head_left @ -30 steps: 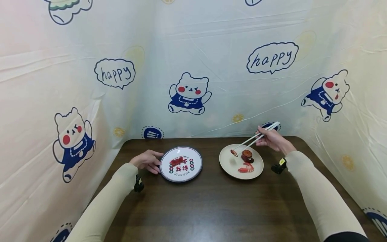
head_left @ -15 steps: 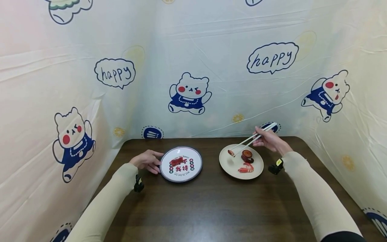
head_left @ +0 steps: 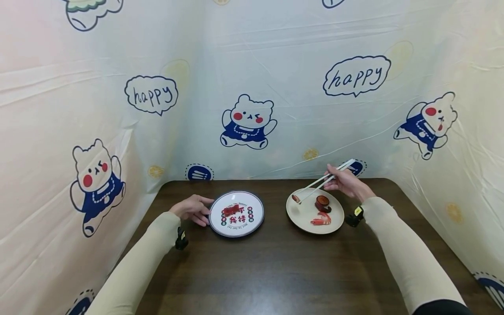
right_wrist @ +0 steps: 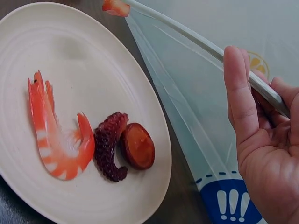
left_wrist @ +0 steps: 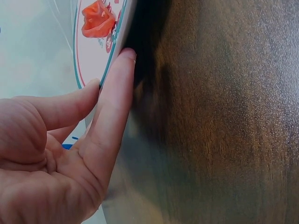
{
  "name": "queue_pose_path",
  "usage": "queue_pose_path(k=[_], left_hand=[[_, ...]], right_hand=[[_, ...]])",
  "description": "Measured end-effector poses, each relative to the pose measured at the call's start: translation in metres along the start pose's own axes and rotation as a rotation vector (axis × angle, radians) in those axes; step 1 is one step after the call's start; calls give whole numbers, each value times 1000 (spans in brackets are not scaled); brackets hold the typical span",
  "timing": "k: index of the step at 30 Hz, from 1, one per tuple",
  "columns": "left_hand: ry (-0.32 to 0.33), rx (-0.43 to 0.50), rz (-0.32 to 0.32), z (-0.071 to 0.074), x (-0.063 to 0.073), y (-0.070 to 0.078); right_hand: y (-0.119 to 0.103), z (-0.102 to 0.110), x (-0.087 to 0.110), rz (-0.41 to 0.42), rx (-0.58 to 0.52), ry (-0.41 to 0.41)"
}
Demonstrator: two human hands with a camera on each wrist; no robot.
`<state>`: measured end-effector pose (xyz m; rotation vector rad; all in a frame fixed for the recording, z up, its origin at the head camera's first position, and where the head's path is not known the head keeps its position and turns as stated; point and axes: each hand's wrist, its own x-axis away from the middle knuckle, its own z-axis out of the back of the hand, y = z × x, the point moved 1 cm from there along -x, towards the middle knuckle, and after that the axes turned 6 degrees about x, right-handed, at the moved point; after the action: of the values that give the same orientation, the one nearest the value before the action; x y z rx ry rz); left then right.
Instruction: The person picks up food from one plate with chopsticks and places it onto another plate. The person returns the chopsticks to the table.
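At the left of the head view, my left hand (head_left: 193, 211) touches the rim of a white, blue-edged plate (head_left: 220, 228) with straight thumb and fingers. A wrinkled red food piece (left_wrist: 98, 19) lies on that plate. My right hand (head_left: 343, 181) holds white chopsticks (head_left: 315, 182), their tips gripping a small reddish food piece (right_wrist: 116, 7) over the left part of a cream plate (head_left: 301, 218). On the cream plate lie a striped shrimp (right_wrist: 60, 144), a dark purple octopus tentacle (right_wrist: 108, 144) and a round brown mushroom-like piece (right_wrist: 138, 147).
Both plates stand on the dark wooden table (head_left: 252, 271), near its far edge. A pale curtain (head_left: 197, 57) printed with bears surrounds the table at the back and sides. Bare wood lies between the plates and in front of them.
My right hand and the chopsticks have moved left, carrying the small food piece across the cream plate toward its left rim. My left hand stays at its plate.
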<state>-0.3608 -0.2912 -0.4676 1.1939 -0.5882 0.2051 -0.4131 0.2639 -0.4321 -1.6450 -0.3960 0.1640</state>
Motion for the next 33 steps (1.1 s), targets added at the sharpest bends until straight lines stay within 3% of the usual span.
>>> queue_pose_path(k=[15, 33], left_hand=[[-12, 1, 1, 0, 2, 2], [2, 6, 14, 0, 0, 0]], right_hand=[[-6, -21, 0, 12, 2, -56], [11, -31, -16, 27, -5, -5]])
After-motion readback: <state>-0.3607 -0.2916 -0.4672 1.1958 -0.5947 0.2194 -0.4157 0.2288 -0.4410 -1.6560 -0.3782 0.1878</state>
